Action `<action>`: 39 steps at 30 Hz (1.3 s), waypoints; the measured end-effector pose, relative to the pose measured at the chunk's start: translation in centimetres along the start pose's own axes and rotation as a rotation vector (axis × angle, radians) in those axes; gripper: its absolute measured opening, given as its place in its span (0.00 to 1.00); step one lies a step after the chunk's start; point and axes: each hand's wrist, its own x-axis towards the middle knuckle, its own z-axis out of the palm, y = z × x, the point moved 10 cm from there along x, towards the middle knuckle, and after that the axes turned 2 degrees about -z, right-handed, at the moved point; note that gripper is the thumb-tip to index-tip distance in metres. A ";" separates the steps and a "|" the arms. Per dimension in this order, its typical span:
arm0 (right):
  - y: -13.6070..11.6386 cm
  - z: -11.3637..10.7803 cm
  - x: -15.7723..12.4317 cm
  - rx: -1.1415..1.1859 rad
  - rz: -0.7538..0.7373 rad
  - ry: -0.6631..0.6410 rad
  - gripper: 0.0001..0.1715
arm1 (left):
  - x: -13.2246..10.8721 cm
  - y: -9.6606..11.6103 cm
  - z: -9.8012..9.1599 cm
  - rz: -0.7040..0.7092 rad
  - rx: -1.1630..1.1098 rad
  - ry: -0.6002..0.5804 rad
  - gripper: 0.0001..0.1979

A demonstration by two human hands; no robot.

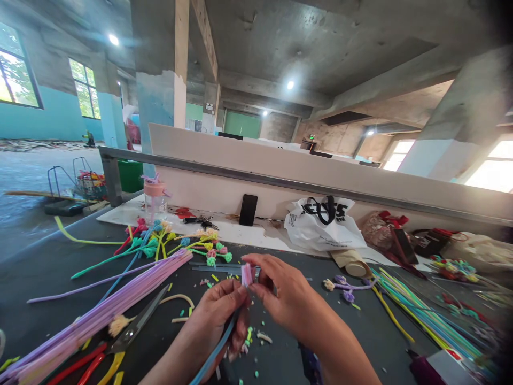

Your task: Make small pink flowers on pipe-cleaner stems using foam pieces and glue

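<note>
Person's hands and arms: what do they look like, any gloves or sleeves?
Left hand and right hand are bare: no gloves, rings or watch visible. Left forearm and right forearm show no sleeves in view.

Lit lamps [290, 85] dot the concrete ceiling [268, 45], and bright windows [85, 88] pierce half-turquoise walls [60, 116].

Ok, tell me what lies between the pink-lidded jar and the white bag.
In the head view: something red, keys and a black phone, mainly.
</note>
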 end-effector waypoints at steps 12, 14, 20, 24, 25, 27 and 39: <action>2.2 0.1 0.5 0.327 0.158 0.052 0.31 | -1.7 4.5 -1.8 0.374 0.496 0.380 0.14; 2.2 0.3 0.4 0.405 0.173 0.041 0.30 | -2.0 4.8 -1.8 0.415 0.593 0.413 0.13; 1.3 -0.2 0.1 0.350 0.211 0.029 0.21 | -2.9 5.5 -1.5 0.589 0.691 0.472 0.11; 0.4 -0.5 0.4 0.312 0.160 0.024 0.09 | -3.2 5.7 -1.5 0.649 0.641 0.470 0.11; 0.4 -0.5 0.5 0.328 0.158 0.026 0.07 | -3.2 5.8 -1.5 0.649 0.634 0.469 0.11; 0.7 -0.3 0.6 0.384 0.175 0.030 0.04 | -3.2 5.9 -1.5 0.644 0.640 0.464 0.11; 2.4 1.5 0.6 0.752 0.335 -0.002 0.06 | -2.5 5.5 -1.3 0.493 0.824 0.431 0.12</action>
